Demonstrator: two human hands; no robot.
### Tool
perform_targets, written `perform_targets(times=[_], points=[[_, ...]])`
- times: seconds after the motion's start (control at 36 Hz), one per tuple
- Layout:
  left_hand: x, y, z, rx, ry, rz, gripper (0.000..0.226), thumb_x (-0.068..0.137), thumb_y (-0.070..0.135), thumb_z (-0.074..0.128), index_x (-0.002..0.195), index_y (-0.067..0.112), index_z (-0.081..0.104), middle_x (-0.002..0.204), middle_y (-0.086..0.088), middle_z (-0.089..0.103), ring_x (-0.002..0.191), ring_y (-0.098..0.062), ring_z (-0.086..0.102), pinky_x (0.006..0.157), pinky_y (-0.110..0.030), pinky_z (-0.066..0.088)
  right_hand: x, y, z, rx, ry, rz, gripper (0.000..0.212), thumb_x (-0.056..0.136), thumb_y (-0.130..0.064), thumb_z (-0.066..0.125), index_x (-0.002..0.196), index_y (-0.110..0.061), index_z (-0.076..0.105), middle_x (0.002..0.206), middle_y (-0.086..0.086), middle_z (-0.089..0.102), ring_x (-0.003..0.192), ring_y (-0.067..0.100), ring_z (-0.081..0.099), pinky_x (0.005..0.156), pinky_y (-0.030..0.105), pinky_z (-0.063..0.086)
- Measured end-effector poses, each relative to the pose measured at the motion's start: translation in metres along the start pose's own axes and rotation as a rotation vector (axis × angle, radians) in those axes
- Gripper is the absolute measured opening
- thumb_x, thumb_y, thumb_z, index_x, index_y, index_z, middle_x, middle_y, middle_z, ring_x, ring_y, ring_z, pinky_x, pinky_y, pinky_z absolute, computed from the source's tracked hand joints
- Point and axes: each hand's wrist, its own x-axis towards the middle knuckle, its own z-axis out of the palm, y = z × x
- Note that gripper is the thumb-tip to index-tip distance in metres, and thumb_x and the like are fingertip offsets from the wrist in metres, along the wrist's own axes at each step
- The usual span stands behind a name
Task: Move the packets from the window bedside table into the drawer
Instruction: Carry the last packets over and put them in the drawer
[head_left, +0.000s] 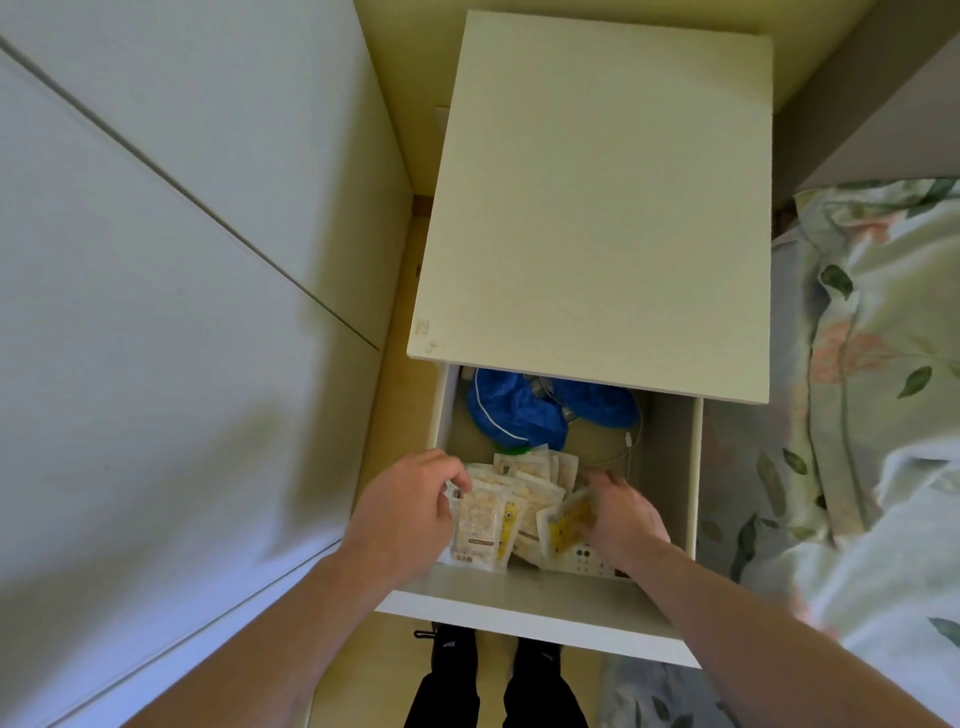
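A loose pile of flat, pale yellow-and-white paper packets (511, 506) lies inside the pulled-out white drawer (524, 605), occupying the front half of its floor. The packets overlap one another at differing angles; printed panels and small yellow marks show on several faces, but the print is too blurred to read.

The left hand (410, 512) reaches over the drawer's left wall. Its fingers are curled down onto the left edge of the pile and pinch the upper end of a packet. The right hand (621, 519) is lowered into the drawer on the right side of the pile. Its fingers are curled around a tilted packet with a yellow face, and the thumb side of the hand rests against the neighbouring packets.

Behind the pile, at the back of the drawer, lies a crumpled blue fabric item with white piping (514, 413), partly covered by the table top. A thin white cable (626, 447) loops across the drawer floor to the right of it.

The flat cream top of the bedside table (592, 208) overhangs the rear of the drawer. A floral-patterned bed cover (878, 374) lies to the right of the table. A pale wall panel (171, 291) stands to the left. The person's dark shoes (488, 660) show on the floor below the drawer front.
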Motion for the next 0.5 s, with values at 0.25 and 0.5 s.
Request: perform_targets(times=[0.25, 0.5], points=[[0.004, -0.002, 0.019, 0.016, -0.009, 0.023, 0.031, 0.094, 0.005, 0.056, 0.092, 0.036, 0.060, 0.109, 0.020, 0.062, 0.103, 0.000, 0.053, 0.081, -0.024, 0.057, 0.010, 0.010, 0.024, 0.006, -0.042, -0.025, 0.075, 0.082, -0.018, 0.078, 0.146, -0.034, 0.041, 0.149, -0.007, 0.042, 0.121, 0.020, 0.057, 0.101, 0.035, 0.051], [0.004, 0.000, 0.028, 0.023, -0.023, 0.005, 0.028, 0.094, 0.003, 0.054, 0.097, 0.028, 0.065, 0.114, 0.019, 0.062, 0.104, 0.000, 0.050, 0.083, -0.021, 0.057, 0.027, 0.021, 0.017, -0.135, -0.138, -0.050, 0.023, 0.087, -0.020, 0.072, 0.106, -0.033, 0.067, 0.096, -0.009, 0.063, 0.086, 0.010, 0.059, 0.079, 0.030, 0.055]])
